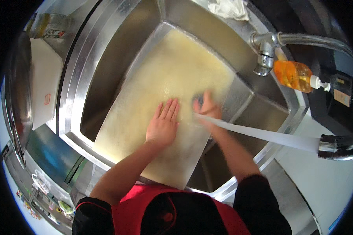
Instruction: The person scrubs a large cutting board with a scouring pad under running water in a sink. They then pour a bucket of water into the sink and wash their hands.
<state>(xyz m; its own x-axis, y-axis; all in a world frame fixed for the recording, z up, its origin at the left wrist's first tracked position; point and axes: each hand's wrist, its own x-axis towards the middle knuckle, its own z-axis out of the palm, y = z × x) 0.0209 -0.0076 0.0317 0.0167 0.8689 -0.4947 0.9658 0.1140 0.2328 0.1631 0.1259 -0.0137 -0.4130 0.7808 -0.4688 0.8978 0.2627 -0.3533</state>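
A large yellowish-white cutting board (153,97) lies slanted in a stainless steel sink (76,73), its near end at the rim before me. My left hand (163,122) rests palm down on the wet board with fingers extended and nothing held. To its right, my right hand (208,110) is blurred, gripping a dark scrubbing pad (197,101) against the board. A white stream of water (259,132) runs from a chrome faucet spout (334,147) at the right and lands by my right wrist.
Another chrome faucet (264,57) stands at the upper right, beside an orange pump bottle (294,76). A white cloth (229,8) lies on the far rim. At the left are a glass jar (51,25), a white board (45,85) and a large metal vessel (17,94).
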